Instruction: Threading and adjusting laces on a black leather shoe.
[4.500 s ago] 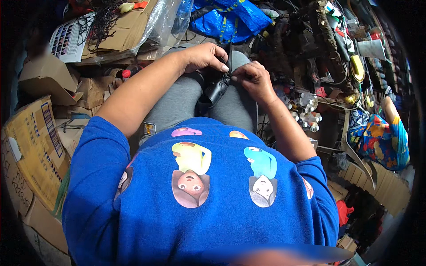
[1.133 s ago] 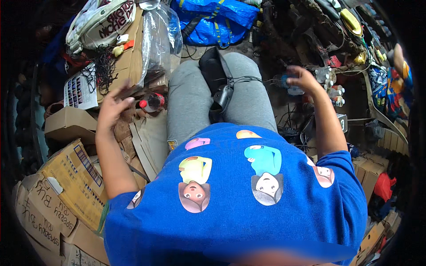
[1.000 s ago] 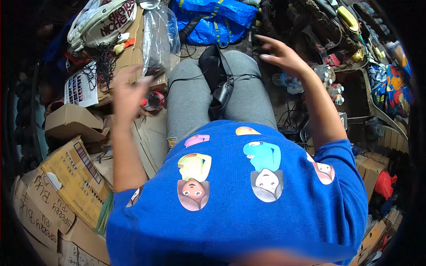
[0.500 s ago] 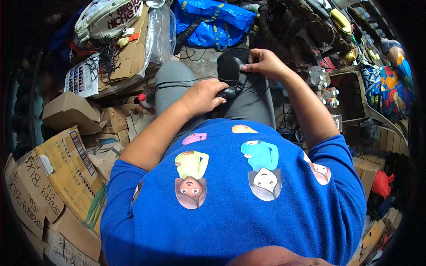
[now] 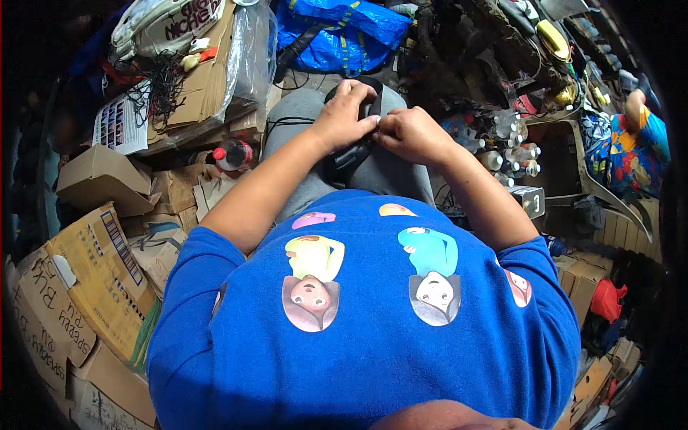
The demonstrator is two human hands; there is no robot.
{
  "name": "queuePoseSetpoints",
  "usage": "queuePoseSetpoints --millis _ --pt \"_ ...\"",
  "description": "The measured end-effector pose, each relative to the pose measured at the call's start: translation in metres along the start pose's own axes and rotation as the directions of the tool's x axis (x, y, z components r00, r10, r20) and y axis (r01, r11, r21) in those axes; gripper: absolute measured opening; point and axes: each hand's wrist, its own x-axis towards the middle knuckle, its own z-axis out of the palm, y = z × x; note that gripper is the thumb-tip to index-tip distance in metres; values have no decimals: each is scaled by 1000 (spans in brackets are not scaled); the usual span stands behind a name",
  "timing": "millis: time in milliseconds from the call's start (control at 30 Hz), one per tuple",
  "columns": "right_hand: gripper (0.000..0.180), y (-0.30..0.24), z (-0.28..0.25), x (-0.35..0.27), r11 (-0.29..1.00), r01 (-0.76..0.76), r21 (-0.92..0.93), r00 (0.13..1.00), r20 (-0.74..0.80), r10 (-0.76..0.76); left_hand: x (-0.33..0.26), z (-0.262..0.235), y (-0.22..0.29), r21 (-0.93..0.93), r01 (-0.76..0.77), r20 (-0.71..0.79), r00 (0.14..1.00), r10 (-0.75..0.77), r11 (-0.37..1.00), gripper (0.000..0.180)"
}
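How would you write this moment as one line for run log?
left hand: gripping shoe | right hand: curled beside left hand, contents unclear | shoe: black, at thighs | blue bag: beyond thighs

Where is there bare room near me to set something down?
Flat cardboard, between the cord tangle and clear plastic, shows a small patch; your right thigh has some below your right hand. Crowded: around the black shoe and clear bottles.

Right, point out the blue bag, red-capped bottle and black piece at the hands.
Blue bag (image 5: pixel 344 39), head view: its crumpled middle.
Red-capped bottle (image 5: pixel 234 155), head view: its body.
Black piece (image 5: pixel 350 156), head view: its lower part.
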Motion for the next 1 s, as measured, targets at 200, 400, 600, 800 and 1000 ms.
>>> queuePoseSetpoints --millis 200,400,600,800,1000 --pt "20 -9 -24 -33 970 -122 213 992 48 114 1 2 -8 -82 40 -7 999 -41 996 45" --pt "14 -14 -18 -33 883 -204 424 951 -127 281 25 -36 -19 -36 -81 294 952 88 996 36" --pt "21 -12 -3 -22 959 -195 206 965 -135 225 37 -52 -4 -175 47 511 858 50 984 29" --pt "17 -19 -4 -16 966 -206 155 958 -170 232 36 -58 -8 -212 70 589 805 70 975 32" --pt "16 -28 -4 -12 968 -244 52 950 -186 249 35 -59 -7 -245 202 644 765 4 948 34"
